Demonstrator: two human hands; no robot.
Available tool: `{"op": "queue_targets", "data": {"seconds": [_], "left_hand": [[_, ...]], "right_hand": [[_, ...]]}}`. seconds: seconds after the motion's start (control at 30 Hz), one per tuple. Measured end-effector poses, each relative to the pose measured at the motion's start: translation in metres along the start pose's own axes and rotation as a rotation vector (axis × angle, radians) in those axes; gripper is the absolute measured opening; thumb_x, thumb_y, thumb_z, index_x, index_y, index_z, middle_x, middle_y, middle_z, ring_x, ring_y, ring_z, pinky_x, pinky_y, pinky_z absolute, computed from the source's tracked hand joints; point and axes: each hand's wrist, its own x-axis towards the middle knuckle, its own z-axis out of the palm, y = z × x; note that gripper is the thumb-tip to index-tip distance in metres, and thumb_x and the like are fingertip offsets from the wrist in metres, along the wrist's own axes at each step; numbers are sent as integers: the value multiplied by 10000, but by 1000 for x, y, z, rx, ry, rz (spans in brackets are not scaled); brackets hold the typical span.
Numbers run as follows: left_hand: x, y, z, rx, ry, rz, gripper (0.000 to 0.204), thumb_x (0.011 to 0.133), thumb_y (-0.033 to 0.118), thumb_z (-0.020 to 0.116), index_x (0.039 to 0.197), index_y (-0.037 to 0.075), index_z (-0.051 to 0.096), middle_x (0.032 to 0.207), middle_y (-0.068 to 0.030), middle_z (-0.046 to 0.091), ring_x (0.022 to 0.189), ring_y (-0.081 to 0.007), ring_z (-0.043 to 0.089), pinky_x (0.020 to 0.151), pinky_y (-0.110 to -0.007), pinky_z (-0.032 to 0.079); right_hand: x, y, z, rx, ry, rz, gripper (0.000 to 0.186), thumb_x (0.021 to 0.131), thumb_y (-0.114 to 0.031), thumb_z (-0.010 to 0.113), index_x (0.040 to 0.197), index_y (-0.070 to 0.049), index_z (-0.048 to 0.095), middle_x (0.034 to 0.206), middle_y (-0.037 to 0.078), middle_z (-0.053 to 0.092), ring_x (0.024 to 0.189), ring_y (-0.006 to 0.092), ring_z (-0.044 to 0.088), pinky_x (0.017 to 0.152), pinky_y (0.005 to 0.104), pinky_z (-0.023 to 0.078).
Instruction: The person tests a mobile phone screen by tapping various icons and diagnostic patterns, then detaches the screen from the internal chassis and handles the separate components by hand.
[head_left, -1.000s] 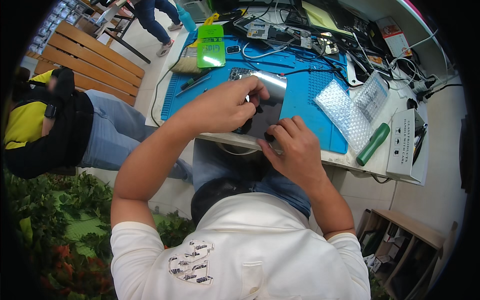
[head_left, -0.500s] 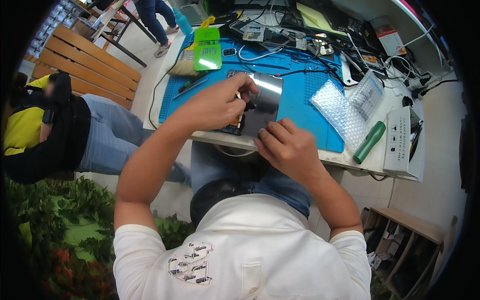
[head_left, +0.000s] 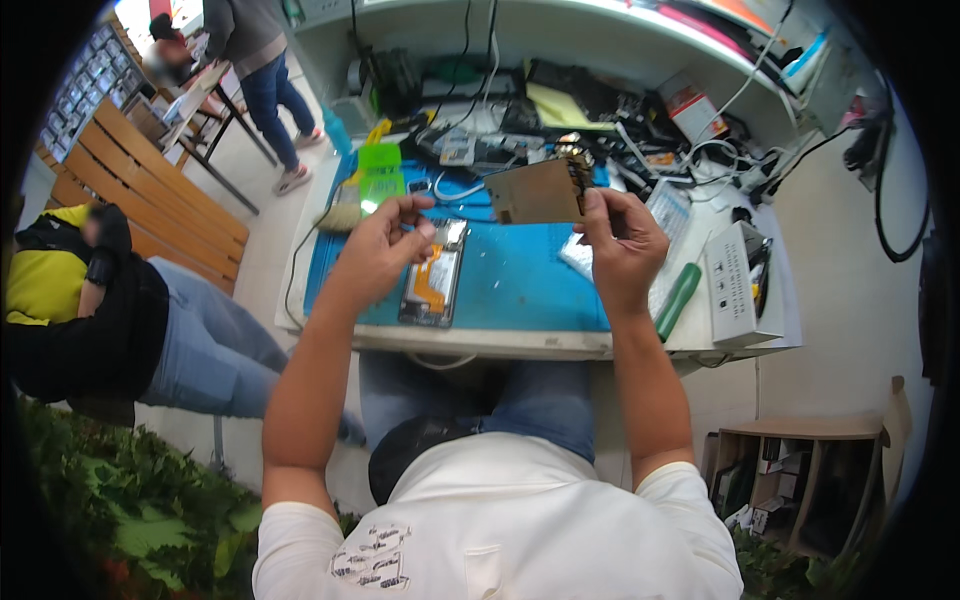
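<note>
My right hand (head_left: 625,245) pinches one edge of a thin phone screen (head_left: 538,195), raised above the mat. The panel's brownish flat face shows, with small dark parts along the edge by my fingers. Below it on the blue mat (head_left: 525,275) lies an opened phone body (head_left: 435,280), its insides bare and an orange flex strip across the middle. My left hand (head_left: 375,255) hovers by the upper left of the phone body, thumb and forefinger apart, holding nothing.
A green-handled tool (head_left: 679,302) and a white box (head_left: 740,285) are at the right; bubble wrap (head_left: 578,257) lies nearer the middle. A green packet (head_left: 380,172) is at the left. Cables and device parts crowd the back. A seated person (head_left: 130,290) is beside the bench.
The screen has come away from the phone body and gone up to the right in my right hand. My left hand has moved back left. The head view has shifted, showing more of the shelf.
</note>
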Motion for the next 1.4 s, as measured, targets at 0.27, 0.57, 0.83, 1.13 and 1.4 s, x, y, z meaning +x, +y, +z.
{"op": "queue_targets", "data": {"seconds": [0.27,0.57,0.83,1.13,1.4], "left_hand": [[5,-3,50,-481,-16,15,737,969,138,867,1572,-39,483,1337,-174,715,1141,-232,762,973,-349,637],[-7,-8,56,-437,199,90,577,959,57,847,1446,-86,571,1185,-130,769,999,-175,785,831,-303,683],[-18,5,54,-341,319,152,566,959,84,864,1438,-96,620,1160,-137,783,851,-131,753,738,-252,642],[-19,5,52,-371,299,179,500,1016,170,841,1387,-111,657,1069,-138,805,810,-136,767,669,-243,622],[-12,3,57,-337,269,172,352,1057,191,799,1264,-87,740,945,-110,798,688,-123,729,589,-241,597]], "right_hand": [[-28,13,-4,673,190,523,211,1084,-191,752,1112,18,736,918,132,796,727,199,783,632,359,677],[-65,-16,-4,786,-45,668,268,1055,-185,783,1176,40,701,1005,146,797,794,221,788,699,372,687],[-80,-11,-6,573,-201,702,339,985,-117,854,1222,64,692,1038,158,802,846,219,802,700,349,693],[-92,-14,-10,702,-243,721,308,1009,-95,813,1243,57,682,1119,178,800,936,241,807,756,396,711],[-103,-13,-13,738,-239,769,295,1021,-162,830,1205,57,753,1050,128,804,896,182,790,758,363,719]]}}
